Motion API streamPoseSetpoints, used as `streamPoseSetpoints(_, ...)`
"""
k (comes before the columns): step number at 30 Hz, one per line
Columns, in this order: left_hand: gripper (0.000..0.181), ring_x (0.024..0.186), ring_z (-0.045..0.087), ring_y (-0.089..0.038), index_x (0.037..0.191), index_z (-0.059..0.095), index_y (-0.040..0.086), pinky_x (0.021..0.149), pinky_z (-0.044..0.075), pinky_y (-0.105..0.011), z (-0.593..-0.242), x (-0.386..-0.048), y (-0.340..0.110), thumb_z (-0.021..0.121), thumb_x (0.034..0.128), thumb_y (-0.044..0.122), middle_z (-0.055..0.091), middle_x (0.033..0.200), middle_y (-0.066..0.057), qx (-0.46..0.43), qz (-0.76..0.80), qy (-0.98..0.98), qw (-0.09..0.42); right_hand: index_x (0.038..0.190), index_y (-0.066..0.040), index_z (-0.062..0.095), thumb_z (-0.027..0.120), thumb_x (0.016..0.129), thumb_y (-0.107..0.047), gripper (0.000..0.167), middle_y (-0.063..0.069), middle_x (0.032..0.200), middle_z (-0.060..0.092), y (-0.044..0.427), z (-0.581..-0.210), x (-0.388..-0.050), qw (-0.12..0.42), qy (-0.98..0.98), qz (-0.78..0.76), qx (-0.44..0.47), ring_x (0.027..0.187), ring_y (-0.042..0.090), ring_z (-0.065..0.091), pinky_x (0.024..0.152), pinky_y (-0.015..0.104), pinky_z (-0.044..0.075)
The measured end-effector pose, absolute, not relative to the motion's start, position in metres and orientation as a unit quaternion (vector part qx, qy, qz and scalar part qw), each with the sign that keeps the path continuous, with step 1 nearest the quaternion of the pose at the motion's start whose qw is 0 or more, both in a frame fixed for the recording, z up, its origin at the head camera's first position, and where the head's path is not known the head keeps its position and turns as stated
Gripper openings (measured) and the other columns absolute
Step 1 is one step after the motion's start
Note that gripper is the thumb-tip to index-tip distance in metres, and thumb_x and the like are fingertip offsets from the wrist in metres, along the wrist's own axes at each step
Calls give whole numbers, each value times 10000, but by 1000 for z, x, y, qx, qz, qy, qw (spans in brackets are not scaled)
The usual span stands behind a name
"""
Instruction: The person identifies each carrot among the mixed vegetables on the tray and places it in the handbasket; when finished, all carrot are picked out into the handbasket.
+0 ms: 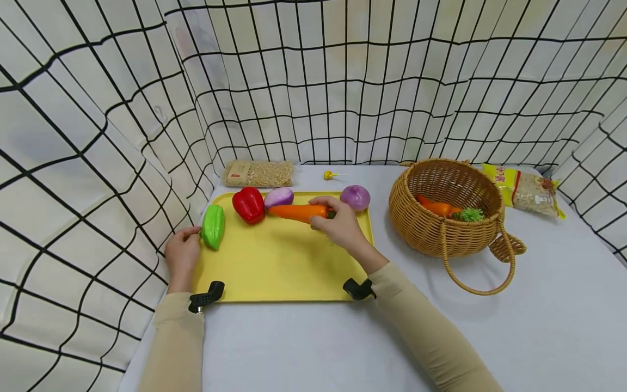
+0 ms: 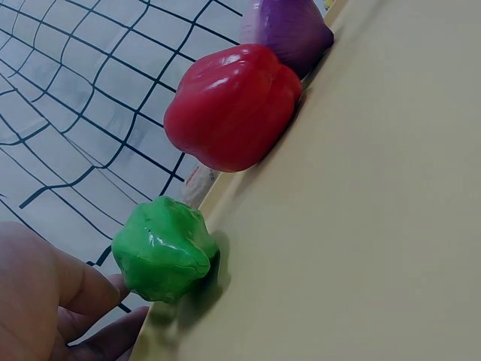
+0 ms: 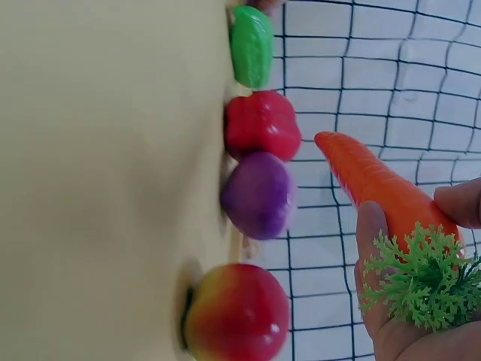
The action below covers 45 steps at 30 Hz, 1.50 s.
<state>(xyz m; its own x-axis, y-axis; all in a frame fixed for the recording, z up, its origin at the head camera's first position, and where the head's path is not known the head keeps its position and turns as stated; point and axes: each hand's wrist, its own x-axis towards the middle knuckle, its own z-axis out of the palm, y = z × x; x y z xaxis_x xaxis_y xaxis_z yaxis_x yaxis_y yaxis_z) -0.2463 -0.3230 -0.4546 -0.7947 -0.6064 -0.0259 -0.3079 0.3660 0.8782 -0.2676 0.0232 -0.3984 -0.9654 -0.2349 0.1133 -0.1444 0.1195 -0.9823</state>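
My left hand point(image 1: 183, 253) pinches the stem end of a glossy, ridged green pepper point(image 1: 213, 226) at the tray's left edge. In my right hand point(image 1: 340, 224), a carrot point(image 1: 296, 212) is held between thumb and fingers above the yellow tray point(image 1: 274, 267). Its leafy green top point(image 3: 425, 278) shows in the right wrist view. A red bell pepper point(image 1: 249, 205) lies along the tray's far side, beside a purple vegetable point(image 1: 279, 197). A purple onion point(image 1: 355, 197) sits at the far right corner. The right wrist view also has a red-yellow fruit point(image 3: 239, 312), which I cannot pick out from above.
Right of the tray stands a wicker basket point(image 1: 421, 234) with an orange carrot point(image 1: 438, 208) inside. Behind it lies a yellow food packet point(image 1: 526, 190). A bag of grains point(image 1: 259, 173) and a small yellow item point(image 1: 330, 175) lie beyond the tray. Black netting point(image 1: 313, 84) surrounds the table.
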Motion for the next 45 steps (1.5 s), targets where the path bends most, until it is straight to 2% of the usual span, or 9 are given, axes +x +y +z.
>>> streamPoseSetpoints(7, 399, 1265, 467, -247, 1299, 627, 66, 1023, 372, -390, -455, -245, -322, 430, 964, 157, 573, 1330, -128, 285, -488, -812, 148, 1157, -89, 662, 650, 864, -57, 296, 121, 1202, 559, 50, -381, -269, 25, 743, -657, -125, 1048, 310, 591, 795, 355, 576)
streamPoseSetpoints(14, 390, 1265, 478, -267, 1297, 627, 58, 1018, 385, -400, -454, -242, -323, 419, 984, 160, 579, 1327, -142, 276, -485, -815, 155, 1213, -28, 608, 622, 890, -33, 324, 152, 1234, 523, 75, -367, -268, 29, 714, -687, -131, 1103, 311, 578, 826, 368, 564)
streamPoseSetpoints(19, 388, 1251, 488, -264, 1291, 632, 59, 992, 390, -389, -454, -241, -324, 418, 981, 152, 587, 1318, -143, 275, -484, -816, 157, 1234, -25, 600, 643, 893, -64, 346, 147, 1261, 509, 93, -355, -264, 29, 721, -681, -126, 1126, 293, 552, 856, 323, 554)
streamPoseSetpoints(25, 389, 1258, 484, -272, 1282, 637, 54, 1013, 383, -398, -453, -245, -323, 421, 975, 155, 585, 1315, -149, 268, -488, -816, 154, 1248, -81, 609, 668, 910, -173, 355, 105, 1279, 529, 117, -340, -255, -4, 757, -641, -126, 1072, 262, 596, 884, 264, 528)
streamPoseSetpoints(31, 388, 1260, 479, -260, 1281, 639, 63, 1022, 377, -395, -453, -244, -322, 418, 975, 155, 583, 1309, -141, 278, -489, -813, 151, 1287, -65, 594, 661, 920, -166, 387, 118, 1276, 537, 134, -329, -250, -51, 776, -615, -128, 1019, 248, 632, 838, 242, 545)
streamPoseSetpoints(38, 385, 1267, 481, -270, 1282, 638, 59, 1028, 382, -402, -452, -244, -321, 422, 980, 162, 585, 1315, -143, 277, -486, -815, 152, 1223, -47, 607, 622, 893, -87, 332, 122, 1230, 532, 144, -320, -248, -84, 779, -614, -91, 1029, 287, 602, 760, 243, 566)
streamPoseSetpoints(45, 380, 1254, 489, -259, 1274, 645, 59, 1006, 390, -388, -453, -243, -321, 429, 976, 154, 592, 1310, -136, 278, -488, -812, 155, 1223, -50, 590, 611, 899, -95, 328, 96, 1172, 527, 166, -314, -246, -123, 775, -616, -72, 965, 221, 612, 733, 239, 569)
